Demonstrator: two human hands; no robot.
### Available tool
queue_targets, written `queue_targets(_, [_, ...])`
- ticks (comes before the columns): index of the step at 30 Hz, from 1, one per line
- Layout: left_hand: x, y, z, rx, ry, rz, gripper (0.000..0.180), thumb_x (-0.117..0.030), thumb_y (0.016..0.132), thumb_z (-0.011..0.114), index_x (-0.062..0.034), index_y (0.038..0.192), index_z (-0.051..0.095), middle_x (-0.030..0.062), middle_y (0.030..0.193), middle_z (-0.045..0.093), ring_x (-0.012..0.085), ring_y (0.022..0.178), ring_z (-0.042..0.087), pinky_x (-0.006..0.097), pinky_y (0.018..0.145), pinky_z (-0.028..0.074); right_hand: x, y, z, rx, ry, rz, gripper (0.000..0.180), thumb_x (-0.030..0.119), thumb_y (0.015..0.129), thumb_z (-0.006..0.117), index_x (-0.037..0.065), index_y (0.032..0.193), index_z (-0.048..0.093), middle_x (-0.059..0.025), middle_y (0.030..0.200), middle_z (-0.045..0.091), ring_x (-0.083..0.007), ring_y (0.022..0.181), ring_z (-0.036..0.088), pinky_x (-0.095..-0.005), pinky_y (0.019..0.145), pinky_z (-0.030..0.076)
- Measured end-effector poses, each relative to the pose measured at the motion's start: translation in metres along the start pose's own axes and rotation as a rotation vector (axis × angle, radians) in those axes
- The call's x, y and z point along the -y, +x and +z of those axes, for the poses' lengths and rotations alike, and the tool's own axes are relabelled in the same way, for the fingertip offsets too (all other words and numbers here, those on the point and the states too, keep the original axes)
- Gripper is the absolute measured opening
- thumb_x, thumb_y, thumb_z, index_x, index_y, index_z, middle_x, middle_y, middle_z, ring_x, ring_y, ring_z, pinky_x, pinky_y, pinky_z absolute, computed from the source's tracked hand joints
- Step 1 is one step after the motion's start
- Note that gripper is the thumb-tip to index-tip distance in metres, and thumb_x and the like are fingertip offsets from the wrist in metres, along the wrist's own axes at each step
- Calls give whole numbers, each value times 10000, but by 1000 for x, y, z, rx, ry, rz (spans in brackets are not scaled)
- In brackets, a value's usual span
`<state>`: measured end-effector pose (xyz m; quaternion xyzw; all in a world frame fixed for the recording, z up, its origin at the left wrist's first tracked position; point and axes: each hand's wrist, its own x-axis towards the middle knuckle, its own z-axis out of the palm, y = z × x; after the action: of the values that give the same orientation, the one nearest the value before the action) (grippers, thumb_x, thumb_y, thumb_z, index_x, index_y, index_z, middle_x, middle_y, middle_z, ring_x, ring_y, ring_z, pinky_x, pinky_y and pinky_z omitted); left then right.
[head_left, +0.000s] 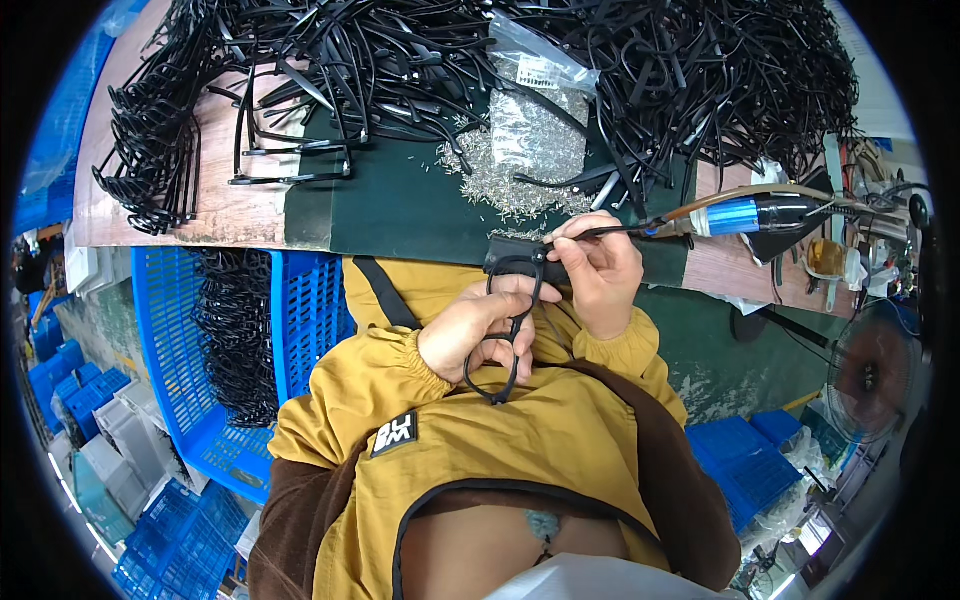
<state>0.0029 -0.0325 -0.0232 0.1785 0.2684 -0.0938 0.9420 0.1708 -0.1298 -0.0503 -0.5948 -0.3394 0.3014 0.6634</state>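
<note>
My left hand is closed around a black eyeglass frame front, its two round rims hanging over my lap. My right hand pinches a thin black temple arm where it meets the upper end of the frame front, at the table edge. A small dark block sits on that edge just beyond the frame. Past it lies a heap of tiny silvery screws, partly under a clear plastic bag of screws. An electric screwdriver with a blue band lies right of my right hand.
Tangled black temple arms cover the table's far side. Stacked eyeglass frames stand at the left. Below the left table edge, a blue crate holds more black frames. A fan and a small amber jar are at right.
</note>
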Motion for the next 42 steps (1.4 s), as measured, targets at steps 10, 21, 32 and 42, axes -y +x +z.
queue_targets(10, [-7,1,6,-129,25,-45,385,-161,1032,361,36,1312,536,83,673,598,260,604,673,313,593,571,-1,8,-2,106,-165,11,107,-30,944,629,-47,1033,571,-105,983,599,-154,859,654,-261,715,566])
queue_targets(21, [-8,6,10,-192,130,-3,282,-149,959,415,-7,1116,602,119,660,647,205,530,641,243,457,406,3,19,-4,216,-445,-198,60,-50,886,661,-59,929,621,-111,914,632,-147,748,613,-252,658,502])
queue_targets(32, [-27,-21,-20,-408,16,508,251,-185,1034,393,-28,1114,571,86,650,593,228,611,653,257,500,480,26,95,71,229,-918,-472,329,81,819,722,33,1136,648,-121,995,621,-288,916,619,-392,767,512])
queue_targets(42, [-32,-20,-25,-333,35,506,228,-219,1068,399,-38,1092,536,118,701,646,226,627,681,248,518,519,102,80,30,-17,-670,-781,268,-136,641,634,16,857,681,-66,707,588,-161,551,524,-276,462,380])
